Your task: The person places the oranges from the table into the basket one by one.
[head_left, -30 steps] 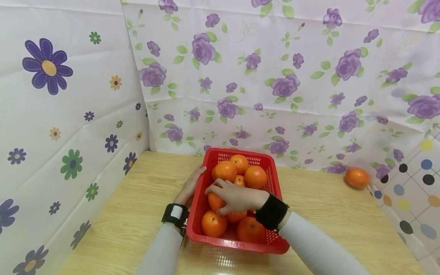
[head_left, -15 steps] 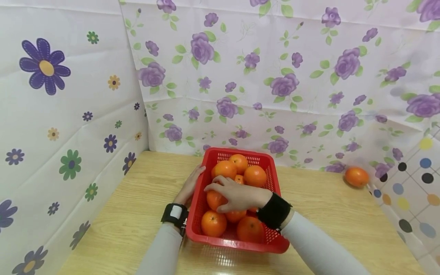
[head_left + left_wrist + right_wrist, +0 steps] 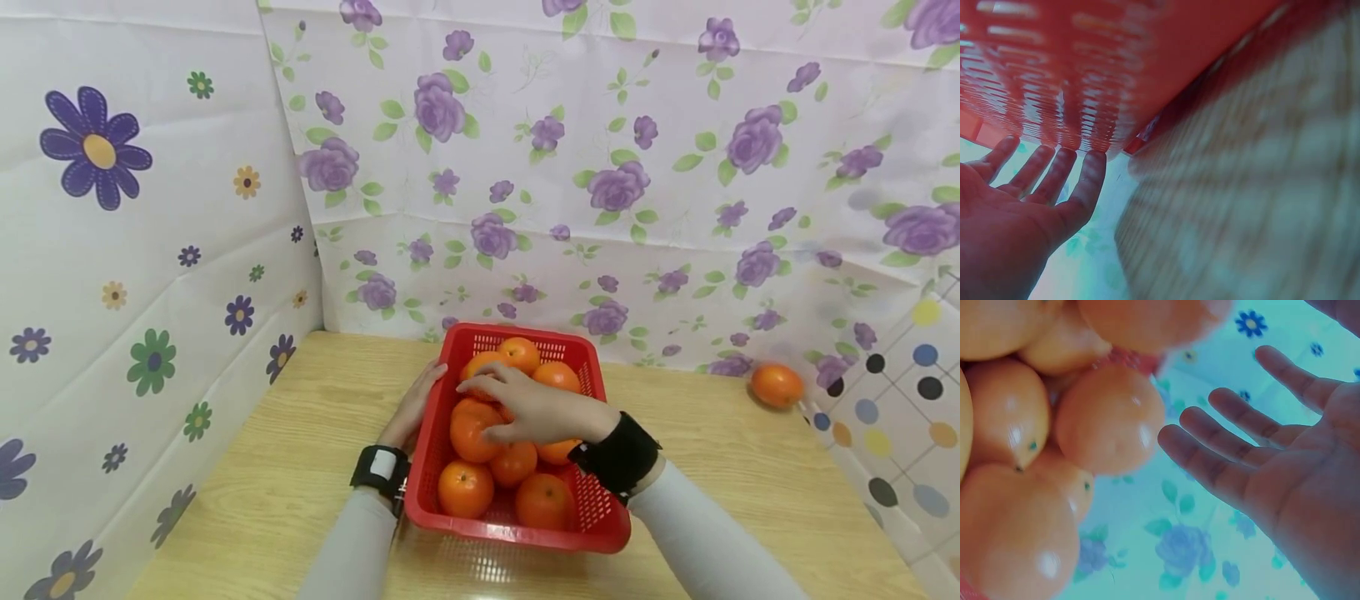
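A red plastic basket with slotted walls holds several oranges. My left hand lies along its left side; in the left wrist view the straight fingertips of that hand touch the slotted wall. Over the fruit, palm down, is my right hand, just above an orange in the left middle of the basket. The right wrist view shows that hand with spread, nearly straight fingers and nothing held. Its fingertips lie close to an orange. The right hand partly hides the oranges behind it.
A single orange-coloured fruit lies at the back right of the wooden table. Flower-print cloth rises behind the table, with another printed sheet on the left and a dotted one on the right.
My right hand has lifted off the orange it covered and shifted slightly right and away from me, uncovering more of that orange. The left hand and the basket stay in place.
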A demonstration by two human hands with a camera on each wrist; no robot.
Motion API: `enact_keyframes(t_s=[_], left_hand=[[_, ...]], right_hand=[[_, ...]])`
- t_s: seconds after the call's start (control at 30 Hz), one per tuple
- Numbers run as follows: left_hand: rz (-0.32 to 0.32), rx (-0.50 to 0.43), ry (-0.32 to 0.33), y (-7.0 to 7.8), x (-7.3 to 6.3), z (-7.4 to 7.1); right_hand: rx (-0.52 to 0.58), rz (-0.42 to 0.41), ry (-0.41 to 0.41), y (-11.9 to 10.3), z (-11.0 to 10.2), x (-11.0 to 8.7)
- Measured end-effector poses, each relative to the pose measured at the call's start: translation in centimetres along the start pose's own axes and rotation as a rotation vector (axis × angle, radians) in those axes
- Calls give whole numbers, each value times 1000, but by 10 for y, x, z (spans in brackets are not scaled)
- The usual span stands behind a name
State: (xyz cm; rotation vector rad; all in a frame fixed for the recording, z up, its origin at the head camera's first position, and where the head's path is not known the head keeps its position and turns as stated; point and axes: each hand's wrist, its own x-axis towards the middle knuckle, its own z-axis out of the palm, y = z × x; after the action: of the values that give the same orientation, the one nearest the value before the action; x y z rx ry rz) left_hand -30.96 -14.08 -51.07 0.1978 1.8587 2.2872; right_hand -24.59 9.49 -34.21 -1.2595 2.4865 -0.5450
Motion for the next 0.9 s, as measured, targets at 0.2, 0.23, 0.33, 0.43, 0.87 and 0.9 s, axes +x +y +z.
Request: enact_keyframes(t_s=[0.2,0.23,0.33,0.43,0.87,0.9], left_hand=[[14,-26,5,0,-1,2],[13,-29,6,0,-1,2],[13,-35,-1,0,-1,2],[17,-25,-5,0,-1,1],[8,-36,17,0,-1,2],[11,-37,15,0,-1,2]], right_hand=[[57,-66,130,12,-19,-19],[65,-66,151,15,-22,-22],[84,-33,201,23,-30,-32],[65,0,276,33,-36,-41],[107,57,605,80,-58,-77],[115,57,621,83,-59,-79]])
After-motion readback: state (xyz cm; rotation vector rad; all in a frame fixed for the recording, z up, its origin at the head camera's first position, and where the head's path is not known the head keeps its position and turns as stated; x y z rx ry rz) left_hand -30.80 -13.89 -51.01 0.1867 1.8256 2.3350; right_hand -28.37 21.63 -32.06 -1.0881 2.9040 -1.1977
